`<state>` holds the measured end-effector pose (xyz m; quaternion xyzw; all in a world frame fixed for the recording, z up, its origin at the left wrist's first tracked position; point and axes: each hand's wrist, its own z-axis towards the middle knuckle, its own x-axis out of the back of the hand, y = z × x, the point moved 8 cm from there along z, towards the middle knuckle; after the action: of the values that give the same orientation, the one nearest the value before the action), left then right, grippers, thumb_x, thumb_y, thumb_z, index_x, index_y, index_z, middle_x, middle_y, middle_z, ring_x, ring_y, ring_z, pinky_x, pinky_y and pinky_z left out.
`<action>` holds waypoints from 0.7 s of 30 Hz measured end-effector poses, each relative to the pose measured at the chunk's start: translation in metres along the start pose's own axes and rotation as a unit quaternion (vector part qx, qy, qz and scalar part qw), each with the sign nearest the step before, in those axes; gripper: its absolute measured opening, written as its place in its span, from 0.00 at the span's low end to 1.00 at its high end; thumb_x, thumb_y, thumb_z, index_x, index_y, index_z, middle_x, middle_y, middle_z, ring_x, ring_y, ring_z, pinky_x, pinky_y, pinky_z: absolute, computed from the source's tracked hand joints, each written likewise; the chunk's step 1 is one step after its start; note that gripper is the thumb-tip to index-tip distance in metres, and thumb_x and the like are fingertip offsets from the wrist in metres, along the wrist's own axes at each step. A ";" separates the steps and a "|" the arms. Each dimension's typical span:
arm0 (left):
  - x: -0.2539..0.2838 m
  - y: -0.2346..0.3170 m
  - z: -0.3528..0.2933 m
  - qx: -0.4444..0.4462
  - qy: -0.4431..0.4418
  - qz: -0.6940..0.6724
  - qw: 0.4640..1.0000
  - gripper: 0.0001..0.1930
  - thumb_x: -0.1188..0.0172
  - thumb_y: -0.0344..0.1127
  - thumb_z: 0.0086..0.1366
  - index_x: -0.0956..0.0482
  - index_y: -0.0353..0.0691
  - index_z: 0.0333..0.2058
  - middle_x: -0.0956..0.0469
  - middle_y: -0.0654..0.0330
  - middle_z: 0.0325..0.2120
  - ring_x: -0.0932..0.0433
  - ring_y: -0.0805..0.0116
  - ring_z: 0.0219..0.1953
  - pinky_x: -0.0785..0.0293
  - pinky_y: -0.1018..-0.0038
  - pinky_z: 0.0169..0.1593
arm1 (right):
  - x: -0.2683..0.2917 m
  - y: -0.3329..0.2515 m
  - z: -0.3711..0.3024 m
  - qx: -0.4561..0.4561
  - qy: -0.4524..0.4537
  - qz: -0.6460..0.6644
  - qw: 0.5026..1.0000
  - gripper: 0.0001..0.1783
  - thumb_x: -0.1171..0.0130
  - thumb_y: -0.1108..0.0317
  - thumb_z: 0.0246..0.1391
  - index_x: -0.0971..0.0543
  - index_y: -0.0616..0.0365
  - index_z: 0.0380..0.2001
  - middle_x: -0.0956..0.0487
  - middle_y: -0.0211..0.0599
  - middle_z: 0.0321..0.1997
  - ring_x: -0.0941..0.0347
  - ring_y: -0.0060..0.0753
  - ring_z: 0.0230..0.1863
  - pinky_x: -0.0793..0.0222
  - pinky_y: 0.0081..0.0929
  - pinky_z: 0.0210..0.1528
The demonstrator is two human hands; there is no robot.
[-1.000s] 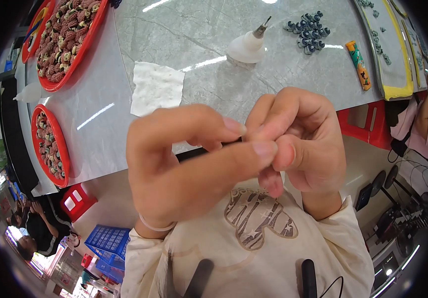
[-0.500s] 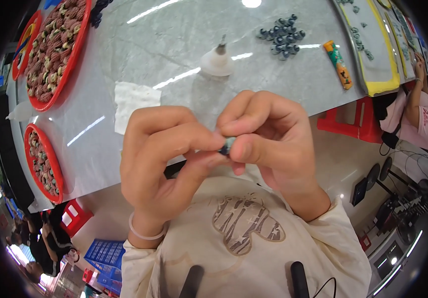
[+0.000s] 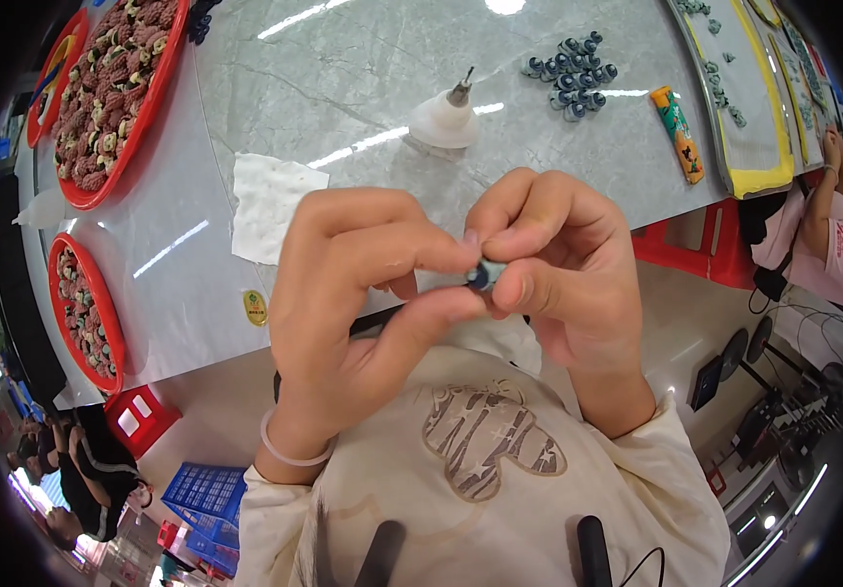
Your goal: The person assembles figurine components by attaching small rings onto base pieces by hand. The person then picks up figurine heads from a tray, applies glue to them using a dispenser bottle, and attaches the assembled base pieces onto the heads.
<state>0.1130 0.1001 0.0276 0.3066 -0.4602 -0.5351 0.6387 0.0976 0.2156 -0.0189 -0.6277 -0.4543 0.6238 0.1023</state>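
Note:
Between my two hands, above the table's near edge, is a small grey-green piece with a dark blue end (image 3: 483, 275). My right hand (image 3: 563, 269) pinches it between thumb and fingers. The thumb and index fingertips of my left hand (image 3: 353, 293) close on its other side; fingertips hide part of it. Beyond my hands stands a white cone-shaped squeeze bottle (image 3: 444, 122) with a metal needle tip. Farther right, several similar blue-grey pieces (image 3: 570, 76) stand in a cluster. A white sheet (image 3: 270, 205) lies beside my left hand.
Red trays (image 3: 152, 108) of small pink and cream pieces line the left. At right lie an orange-green tube-shaped packet (image 3: 678, 135) and a yellow-edged tray (image 3: 749, 108) with small grey-green parts. A red stool (image 3: 690, 240) stands below. Another person's hand (image 3: 832, 152) is at far right.
Both hands have shifted slightly right with the small piece. Its dark blue end now shows more plainly. A gold oval sticker on the table has come into view beside my left hand.

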 end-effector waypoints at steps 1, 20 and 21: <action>0.004 0.001 0.001 0.007 0.008 0.005 1.000 0.13 0.37 0.28 0.46 0.27 0.36 0.33 0.31 0.57 0.31 0.33 0.75 0.24 0.37 0.84 0.23 | 0.002 -0.001 0.001 0.001 0.000 -0.001 1.000 0.09 0.38 0.74 0.39 0.29 0.60 0.24 0.30 0.38 0.31 0.33 0.24 0.32 0.37 0.18 0.31; 0.042 -0.004 0.011 0.066 0.027 0.106 0.992 0.07 0.48 0.27 0.53 0.29 0.33 0.32 0.31 0.54 0.30 0.34 0.73 0.25 0.37 0.82 0.30 | 0.063 -0.118 0.005 0.241 0.162 -0.627 0.723 0.09 0.46 0.83 0.38 0.26 0.65 0.28 0.26 0.31 0.29 0.31 0.19 0.31 0.35 0.16 0.34; 0.047 -0.005 0.011 0.071 0.020 0.114 0.991 0.06 0.48 0.26 0.53 0.29 0.33 0.32 0.31 0.54 0.30 0.33 0.73 0.26 0.37 0.82 0.30 | 0.069 -0.141 -0.003 0.279 0.191 -0.664 0.667 0.09 0.47 0.82 0.40 0.26 0.65 0.29 0.26 0.32 0.29 0.31 0.19 0.32 0.34 0.16 0.35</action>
<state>0.1009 0.0550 0.0396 0.3073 -0.5158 -0.4189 0.6812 0.0247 0.3454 0.0324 -0.2070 -0.5266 0.3547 0.7443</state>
